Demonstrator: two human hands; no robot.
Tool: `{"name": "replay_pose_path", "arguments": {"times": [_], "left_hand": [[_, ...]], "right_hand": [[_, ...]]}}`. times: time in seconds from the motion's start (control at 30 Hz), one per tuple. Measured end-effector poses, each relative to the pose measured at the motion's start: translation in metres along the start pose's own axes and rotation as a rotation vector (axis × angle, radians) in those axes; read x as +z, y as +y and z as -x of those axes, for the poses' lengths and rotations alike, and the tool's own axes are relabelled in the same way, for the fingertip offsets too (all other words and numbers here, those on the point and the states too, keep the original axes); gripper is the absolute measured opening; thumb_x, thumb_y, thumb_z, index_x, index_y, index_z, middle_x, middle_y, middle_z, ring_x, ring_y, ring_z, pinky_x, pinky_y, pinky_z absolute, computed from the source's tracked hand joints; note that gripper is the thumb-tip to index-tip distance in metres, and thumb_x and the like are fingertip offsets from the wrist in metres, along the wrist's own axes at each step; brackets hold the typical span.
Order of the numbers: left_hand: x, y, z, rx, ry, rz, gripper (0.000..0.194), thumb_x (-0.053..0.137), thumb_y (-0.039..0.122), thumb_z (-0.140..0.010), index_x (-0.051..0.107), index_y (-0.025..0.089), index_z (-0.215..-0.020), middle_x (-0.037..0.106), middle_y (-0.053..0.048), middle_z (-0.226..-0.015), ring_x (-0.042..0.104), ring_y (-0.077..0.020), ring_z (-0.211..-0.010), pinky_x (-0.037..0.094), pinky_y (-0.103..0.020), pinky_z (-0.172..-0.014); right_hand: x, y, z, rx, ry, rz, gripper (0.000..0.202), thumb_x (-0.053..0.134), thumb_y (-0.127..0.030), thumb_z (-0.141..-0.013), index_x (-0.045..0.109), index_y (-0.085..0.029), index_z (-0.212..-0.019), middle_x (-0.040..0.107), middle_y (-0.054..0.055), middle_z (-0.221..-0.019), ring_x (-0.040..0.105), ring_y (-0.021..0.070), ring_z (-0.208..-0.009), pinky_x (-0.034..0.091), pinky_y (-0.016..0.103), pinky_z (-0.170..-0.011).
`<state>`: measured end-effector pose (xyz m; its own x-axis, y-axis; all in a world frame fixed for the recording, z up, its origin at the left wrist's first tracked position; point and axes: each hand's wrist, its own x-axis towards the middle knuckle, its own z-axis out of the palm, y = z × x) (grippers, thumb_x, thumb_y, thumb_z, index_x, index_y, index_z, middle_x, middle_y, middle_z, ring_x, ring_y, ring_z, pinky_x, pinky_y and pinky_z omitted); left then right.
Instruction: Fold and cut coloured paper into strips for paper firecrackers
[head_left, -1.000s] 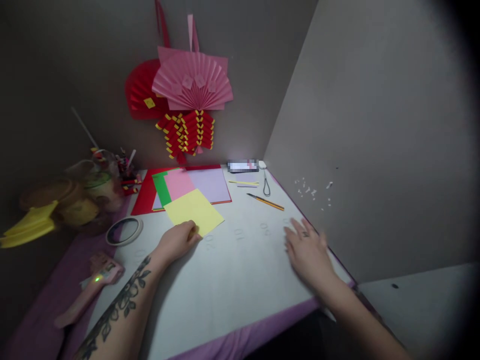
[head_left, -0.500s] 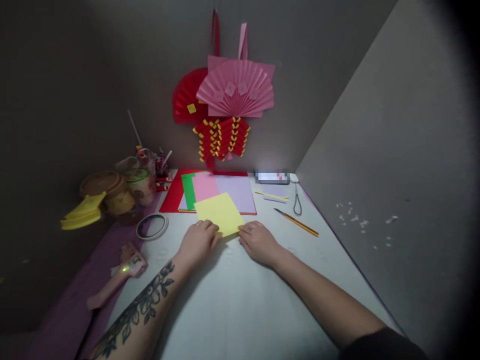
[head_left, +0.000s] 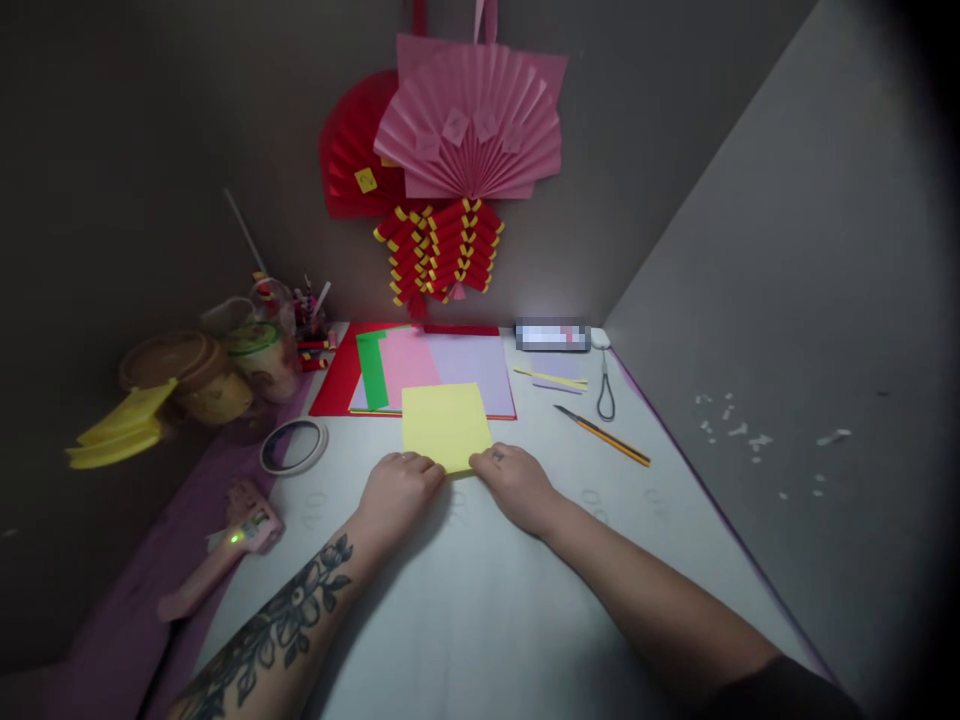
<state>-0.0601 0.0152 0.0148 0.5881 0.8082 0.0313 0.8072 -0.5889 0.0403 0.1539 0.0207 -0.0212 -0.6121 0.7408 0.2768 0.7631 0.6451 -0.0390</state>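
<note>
A square sheet of yellow paper lies over the front edge of the stacked coloured papers and the white table top. My left hand grips its near left corner, fingers curled and pressed on the edge. At the near right corner, my right hand pinches the same edge between thumb and fingers. A narrow band shows along the near edge between the hands; whether it is a fold I cannot tell. Behind the yellow sheet are lilac paper, pink paper, green paper and red paper.
An orange craft knife and thin paper strips lie right, below a phone. To the left are a tape roll, a pink glue gun and lidded cups. Paper fans hang on the wall.
The yellow paper has turned from a slanted position to nearly square with the table. Both hands keep hold of its near edge. The whole view has shifted slightly.
</note>
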Motion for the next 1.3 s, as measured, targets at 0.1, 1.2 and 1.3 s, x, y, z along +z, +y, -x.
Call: {"name": "replay_pose_path", "arguments": {"times": [0.1, 1.2, 1.3], "left_hand": [[0.002, 0.0, -0.001, -0.024, 0.035, -0.033, 0.015, 0.052, 0.019, -0.088, 0.068, 0.018, -0.088, 0.068, -0.007, -0.086, 0.06, -0.0235, -0.087, 0.039, -0.034, -0.07], [0.003, -0.017, -0.003, -0.256, -0.05, 0.446, 0.025, 0.047, 0.027, -0.084, 0.069, 0.018, -0.076, 0.062, -0.005, -0.082, 0.059, -0.0154, -0.073, 0.043, -0.026, -0.069], [0.003, -0.022, -0.002, -0.249, -0.062, 0.448, 0.026, 0.046, 0.027, -0.084, 0.068, 0.017, -0.073, 0.062, -0.005, -0.079, 0.058, -0.0157, -0.072, 0.042, -0.026, -0.068]], "right_hand": [[0.001, 0.002, 0.0, 0.042, 0.014, 0.047, 0.013, 0.051, -0.01, -0.088, 0.06, -0.019, -0.085, 0.059, 0.003, -0.073, 0.049, 0.0188, -0.073, 0.031, 0.031, -0.065], [-0.002, 0.026, 0.002, 0.326, 0.016, -0.421, 0.018, 0.054, -0.008, -0.078, 0.065, -0.019, -0.069, 0.061, 0.003, -0.073, 0.052, 0.0181, -0.079, 0.041, 0.03, -0.073], [-0.003, 0.03, 0.003, 0.361, 0.013, -0.452, 0.018, 0.055, -0.007, -0.076, 0.064, -0.019, -0.066, 0.061, 0.003, -0.072, 0.053, 0.0182, -0.078, 0.042, 0.03, -0.073]]}}
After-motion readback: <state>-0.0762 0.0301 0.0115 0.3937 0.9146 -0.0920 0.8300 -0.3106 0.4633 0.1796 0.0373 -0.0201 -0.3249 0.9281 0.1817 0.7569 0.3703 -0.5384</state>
